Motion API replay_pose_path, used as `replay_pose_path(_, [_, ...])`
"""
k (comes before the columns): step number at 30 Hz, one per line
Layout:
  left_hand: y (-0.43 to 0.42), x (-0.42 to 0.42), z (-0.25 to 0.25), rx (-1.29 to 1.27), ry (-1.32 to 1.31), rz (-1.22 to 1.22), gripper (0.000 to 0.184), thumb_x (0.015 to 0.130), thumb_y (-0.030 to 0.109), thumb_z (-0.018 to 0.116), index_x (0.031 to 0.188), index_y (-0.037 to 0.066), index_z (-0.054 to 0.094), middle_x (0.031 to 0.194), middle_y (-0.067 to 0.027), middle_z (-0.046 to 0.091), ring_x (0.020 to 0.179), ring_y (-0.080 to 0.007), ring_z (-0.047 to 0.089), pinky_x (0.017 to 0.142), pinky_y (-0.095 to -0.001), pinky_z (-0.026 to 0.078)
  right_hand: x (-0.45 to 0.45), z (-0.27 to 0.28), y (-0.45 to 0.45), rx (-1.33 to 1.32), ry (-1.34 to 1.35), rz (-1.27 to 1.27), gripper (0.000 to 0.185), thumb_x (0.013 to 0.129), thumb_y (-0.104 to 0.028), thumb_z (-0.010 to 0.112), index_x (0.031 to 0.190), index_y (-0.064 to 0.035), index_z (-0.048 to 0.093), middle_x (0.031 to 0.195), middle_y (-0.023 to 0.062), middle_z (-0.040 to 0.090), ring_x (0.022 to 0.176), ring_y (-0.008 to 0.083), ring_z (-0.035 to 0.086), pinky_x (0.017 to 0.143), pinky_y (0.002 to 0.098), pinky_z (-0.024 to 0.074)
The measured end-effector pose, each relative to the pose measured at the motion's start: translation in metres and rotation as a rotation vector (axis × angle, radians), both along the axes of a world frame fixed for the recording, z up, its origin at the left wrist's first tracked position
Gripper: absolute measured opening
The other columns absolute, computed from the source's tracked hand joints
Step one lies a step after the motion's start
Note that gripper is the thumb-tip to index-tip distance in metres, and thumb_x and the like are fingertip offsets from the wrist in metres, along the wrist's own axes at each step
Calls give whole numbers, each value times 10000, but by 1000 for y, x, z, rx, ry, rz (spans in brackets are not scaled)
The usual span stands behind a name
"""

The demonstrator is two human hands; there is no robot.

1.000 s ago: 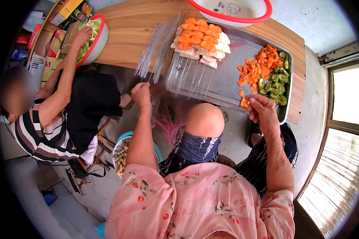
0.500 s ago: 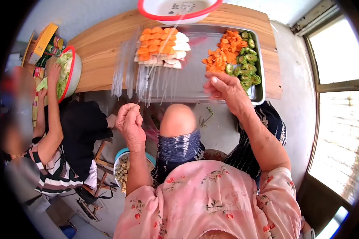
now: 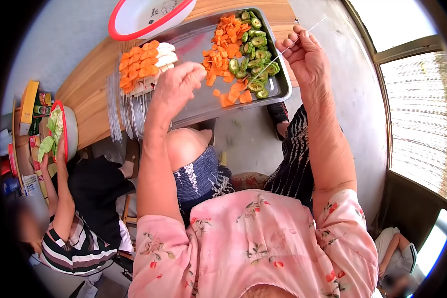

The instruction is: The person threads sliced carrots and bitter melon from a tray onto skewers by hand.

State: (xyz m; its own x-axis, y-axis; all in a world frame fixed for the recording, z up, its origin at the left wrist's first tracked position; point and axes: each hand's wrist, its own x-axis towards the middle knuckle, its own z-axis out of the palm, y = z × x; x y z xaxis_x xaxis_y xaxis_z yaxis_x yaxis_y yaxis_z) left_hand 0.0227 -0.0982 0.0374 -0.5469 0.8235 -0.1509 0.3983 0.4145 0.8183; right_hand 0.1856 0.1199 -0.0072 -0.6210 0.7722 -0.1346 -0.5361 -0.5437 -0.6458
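Note:
My right hand (image 3: 305, 57) is raised over the near right side of the metal tray (image 3: 184, 118). Its fingers pinch a thin pale skewer (image 3: 315, 26), which slants down to the left over the green slices. Above the left part of the tray, my left hand (image 3: 176, 89) is closed, its fingertips beside the loose carrot slices (image 3: 228, 32); what they hold, if anything, is hidden. Cut green vegetable slices (image 3: 257, 42) with bumpy rims line the tray's right side. On its left lie skewered carrot slices (image 3: 136, 62) on top of skewered white slices (image 3: 165, 55), sticks pointing toward me.
A white basin (image 3: 151, 20) with a red rim stands behind the tray on the wooden table (image 3: 77, 94). At left, another person's hands (image 3: 59, 154) work at a red-rimmed basin (image 3: 70, 126) of leafy greens. Another person (image 3: 396, 253) sits at lower right.
The view has shifted right. The skewer has gone from my left hand to my right, which has risen to the tray's right edge. My left hand has moved over the tray toward the carrots.

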Motion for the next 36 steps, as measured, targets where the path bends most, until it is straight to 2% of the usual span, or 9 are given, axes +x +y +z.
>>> replay_pose_path(2, [27,-23,-30,23,160,-2,209,816,265,585,889,83,659,707,-91,638,667,-214,619,608,-316,479,7,5,0,62,-93,28,201,956,-153,426,986,9,539,754,54,561,666,159,574,717,361,551])
replay_pose_path(7, [78,-17,-102,-67,474,-191,163,779,109,595,927,88,657,801,-85,653,751,-240,625,708,-334,490,13,12,-7,147,-243,132,197,936,-141,473,960,26,575,686,46,567,565,126,562,568,314,561])
replay_pose_path(8, [80,-9,-107,-119,432,-155,214,768,71,572,935,163,669,1043,-99,627,960,-278,590,799,-385,469,13,11,-8,125,-246,130,201,935,-145,480,957,23,588,672,30,568,550,107,553,545,289,554])
replay_pose_path(12, [85,-16,-128,-125,807,-243,403,760,31,570,1123,207,588,1323,-59,426,1215,-302,384,930,-446,378,14,9,-7,74,-280,140,202,934,-147,482,957,22,592,667,23,565,538,94,542,523,271,542])
replay_pose_path(15, [71,-32,-134,-234,690,-452,399,753,21,566,1111,194,597,1328,-69,413,1209,-277,392,913,-407,397,14,9,-6,67,-269,151,201,933,-142,482,953,24,594,667,20,563,536,91,540,523,268,543])
replay_pose_path(19, [61,-47,-118,-241,271,-324,264,727,-29,528,947,43,655,1035,-110,617,993,-279,570,841,-325,450,12,9,-7,74,-263,184,205,931,-144,484,942,25,599,664,17,561,537,86,538,526,265,544])
replay_pose_path(20, [58,-47,-119,-287,449,-278,208,737,-24,534,902,11,656,895,-119,646,877,-276,613,784,-317,467,11,10,-8,73,-271,189,206,930,-146,485,941,25,600,663,17,560,537,85,539,525,265,544])
replay_pose_path(29, [75,-71,-143,-124,363,80,238,763,60,584,984,67,670,944,-122,653,888,-222,624,795,-310,475,9,11,-16,40,-310,227,213,929,-155,497,949,27,604,664,21,568,537,94,541,525,261,521])
replay_pose_path(36, [117,-39,-134,-52,465,-14,302,770,222,636,1059,136,626,1009,-97,602,954,-288,574,806,-396,457,2,13,-17,1,-313,218,198,910,-171,526,932,-2,626,653,20,558,510,99,523,488,253,508])
